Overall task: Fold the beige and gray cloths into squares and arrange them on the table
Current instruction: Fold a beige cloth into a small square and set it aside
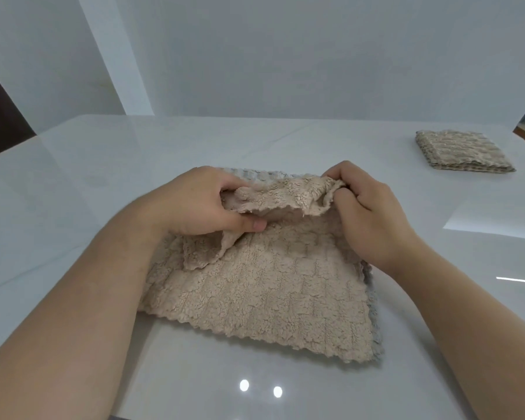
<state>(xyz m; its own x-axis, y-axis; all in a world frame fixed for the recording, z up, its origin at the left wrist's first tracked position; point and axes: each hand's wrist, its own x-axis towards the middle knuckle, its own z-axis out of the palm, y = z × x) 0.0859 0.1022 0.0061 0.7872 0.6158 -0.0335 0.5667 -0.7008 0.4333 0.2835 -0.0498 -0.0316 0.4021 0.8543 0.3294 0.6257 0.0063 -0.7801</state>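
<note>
A fluffy beige cloth (264, 298) lies spread on the white table (103, 165) in front of me, with a gray cloth (376, 338) under it showing along the right and far edges. My left hand (200, 204) pinches the beige cloth's far left corner, thumb underneath. My right hand (364, 207) grips the far right corner. Between the two hands the far edge is lifted and curled toward me.
A folded square stack of beige and gray cloth (464, 154) sits at the table's far right. A pale wall stands behind the table. A dark opening shows at the far left, and the table's right corner lies near the stack.
</note>
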